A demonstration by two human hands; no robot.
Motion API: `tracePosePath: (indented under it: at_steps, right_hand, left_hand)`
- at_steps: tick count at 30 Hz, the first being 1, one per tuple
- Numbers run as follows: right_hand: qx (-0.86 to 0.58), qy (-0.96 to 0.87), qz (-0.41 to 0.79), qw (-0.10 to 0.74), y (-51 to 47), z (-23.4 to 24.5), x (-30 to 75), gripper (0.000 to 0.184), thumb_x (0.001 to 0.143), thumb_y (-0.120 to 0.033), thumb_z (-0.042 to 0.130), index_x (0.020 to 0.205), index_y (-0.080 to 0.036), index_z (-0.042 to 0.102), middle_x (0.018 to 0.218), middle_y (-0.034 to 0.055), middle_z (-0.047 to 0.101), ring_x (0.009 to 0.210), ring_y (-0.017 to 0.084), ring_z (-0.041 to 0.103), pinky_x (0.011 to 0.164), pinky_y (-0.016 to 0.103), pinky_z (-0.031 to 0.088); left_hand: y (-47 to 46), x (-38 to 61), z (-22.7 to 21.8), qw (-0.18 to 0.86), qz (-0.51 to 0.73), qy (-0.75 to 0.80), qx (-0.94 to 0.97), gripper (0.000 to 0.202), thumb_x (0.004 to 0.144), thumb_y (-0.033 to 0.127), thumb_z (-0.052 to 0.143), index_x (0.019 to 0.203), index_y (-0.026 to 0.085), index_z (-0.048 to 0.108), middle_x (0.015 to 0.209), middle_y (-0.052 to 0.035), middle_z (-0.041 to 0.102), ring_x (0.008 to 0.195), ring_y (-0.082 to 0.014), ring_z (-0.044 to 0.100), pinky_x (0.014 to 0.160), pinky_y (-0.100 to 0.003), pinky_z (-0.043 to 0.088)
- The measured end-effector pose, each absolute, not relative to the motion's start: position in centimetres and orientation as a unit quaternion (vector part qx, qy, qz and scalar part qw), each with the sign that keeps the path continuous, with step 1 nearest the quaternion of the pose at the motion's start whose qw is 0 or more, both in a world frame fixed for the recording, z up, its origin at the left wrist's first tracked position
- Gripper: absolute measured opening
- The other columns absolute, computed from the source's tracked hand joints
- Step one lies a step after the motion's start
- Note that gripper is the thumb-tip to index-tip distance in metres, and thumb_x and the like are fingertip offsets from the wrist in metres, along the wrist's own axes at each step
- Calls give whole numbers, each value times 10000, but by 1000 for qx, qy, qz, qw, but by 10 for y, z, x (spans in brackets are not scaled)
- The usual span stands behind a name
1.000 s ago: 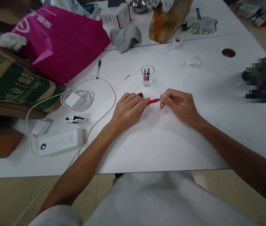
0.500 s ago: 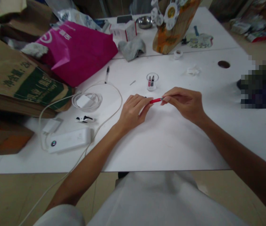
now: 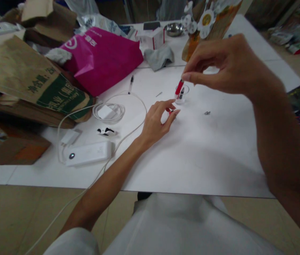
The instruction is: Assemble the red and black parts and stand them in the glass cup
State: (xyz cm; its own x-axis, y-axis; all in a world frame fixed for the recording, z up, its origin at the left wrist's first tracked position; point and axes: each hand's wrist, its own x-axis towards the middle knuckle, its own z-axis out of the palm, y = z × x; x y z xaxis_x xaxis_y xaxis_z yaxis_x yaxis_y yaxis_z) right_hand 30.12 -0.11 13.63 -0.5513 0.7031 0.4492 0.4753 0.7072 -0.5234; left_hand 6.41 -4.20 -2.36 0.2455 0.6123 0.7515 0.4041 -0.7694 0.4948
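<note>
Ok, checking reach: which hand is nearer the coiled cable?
Left. The left hand, pinching a red bit, lies right of the cable; the right hand, holding a red tube, is raised farther right.

1. This is a cluttered, makeshift workroom: one broad white worktop [image 3: 205,159] carries everything, with a pink shopping bag [image 3: 104,58] at its far side.
2. Left of the bag slumps a printed brown paper sack [image 3: 25,81]; behind the bag stand a white carton [image 3: 151,37] and a steel bowl [image 3: 173,29].
3. In front of the bag lie a coiled white cable [image 3: 109,112] and a power strip [image 3: 90,154]; right of it stands a clear cup [image 3: 184,95] of pen parts.
</note>
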Motion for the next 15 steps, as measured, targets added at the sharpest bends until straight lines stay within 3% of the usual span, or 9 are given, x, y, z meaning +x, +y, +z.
tracePosePath:
  at_steps: [7,11,15]
  right_hand:
    - [-401,-889,62,210,38,162,305,131,988,-224,869,1086,-140,893,901,52,816,800,163,736,698,283,503]
    - [-418,-894,56,151,57,161,315,73,951,-199,903,1024,-203,905,819,-25,804,695,97,700,605,220,418]
    - [-408,-885,119,192,57,156,316,98,941,-270,937,1035,-255,910,792,-74,776,697,54,650,614,222,360]
  left_hand:
    - [-42,63,-30,59,461,333,821,271,1208,388,613,1364,180,692,1070,-84,820,1006,-230,763,962,-410,553]
    - [-44,62,-27,34,448,317,835,207,1198,329,624,1328,180,687,1055,-79,822,989,-244,756,923,-417,540]
    - [-45,62,-25,13,415,311,855,186,1199,301,603,1324,189,683,1084,-90,825,1024,-258,769,921,-428,534]
